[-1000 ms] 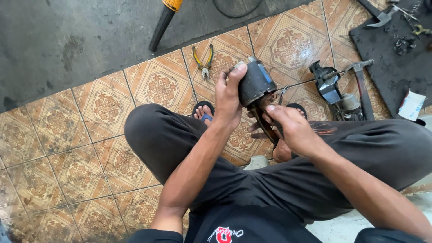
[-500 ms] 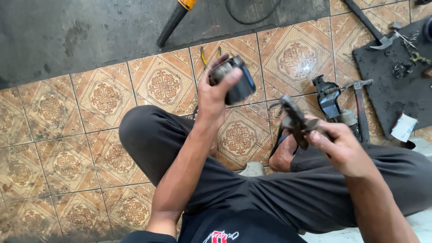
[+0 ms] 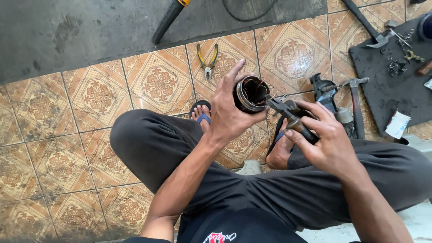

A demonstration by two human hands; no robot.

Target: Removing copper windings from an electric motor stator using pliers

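A: What has changed since half a second ago?

B: The two hands have come together. Earlier I see the left hand [image 3: 231, 112] holding the dark cylindrical housing [image 3: 250, 93] out alone, far from the right; now the housing's open mouth faces up toward the camera and the tip of the pliers [image 3: 288, 114] touches its rim on the right.

A: State of the fingers?

B: The left hand's fingers are wrapped round the housing's body, index finger raised off it and pointing far-right. The right hand [image 3: 326, 141] is closed round the pliers' handles. Whether the pliers' nose is pinching anything inside the rim, I cannot tell.

A: The governing relation?

B: The housing lies just left of the right hand, above the person's crossed legs. Its long axis runs roughly toward the camera, so I look into the bore. The pliers' long axis runs from near-right to far-left, meeting the rim from the side. The left hand is on the housing; the right reaches it only through the tool.

A: Count of items?

B: One housing and one pair of pliers in hand. On the tiled floor [image 3: 90, 99]: one pair of yellow-handled pliers [image 3: 207, 58] beyond the hands, one hammer [image 3: 353, 101] to the right, and one dark mat [image 3: 391, 85] at far right bearing several small parts too small to count.
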